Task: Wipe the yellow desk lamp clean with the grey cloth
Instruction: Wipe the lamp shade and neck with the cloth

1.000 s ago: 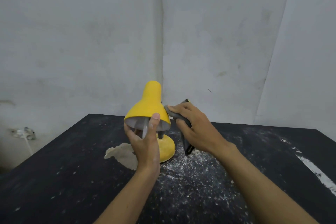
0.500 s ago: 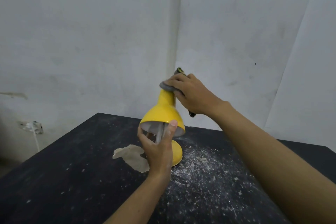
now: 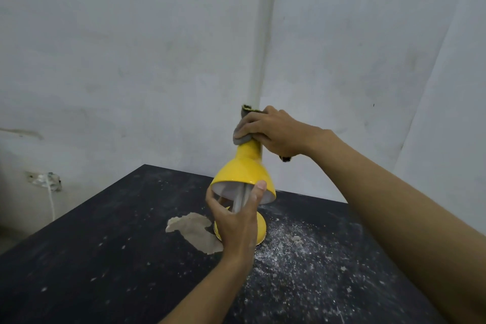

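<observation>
The yellow desk lamp (image 3: 243,168) stands on a black table (image 3: 105,258), its shade opening facing me and its round base partly behind my wrist. My left hand (image 3: 236,221) grips the lamp under the shade, thumb resting on the shade's rim. My right hand (image 3: 273,131) is closed on the grey cloth (image 3: 240,137), which is pressed over the narrow top of the shade. A dark corner of the cloth hangs out below my right palm.
White dust and crumbs (image 3: 302,252) are scattered on the table to the right of the lamp's base. A beige worn patch (image 3: 192,229) lies left of the base. A wall corner with a white pipe (image 3: 263,34) is behind. A socket with a cord (image 3: 46,181) sits at the left wall.
My right hand with the cloth has gone from the shade's right side up to its narrow top. The left hand has kept its hold on the lamp. The view has shifted upward.
</observation>
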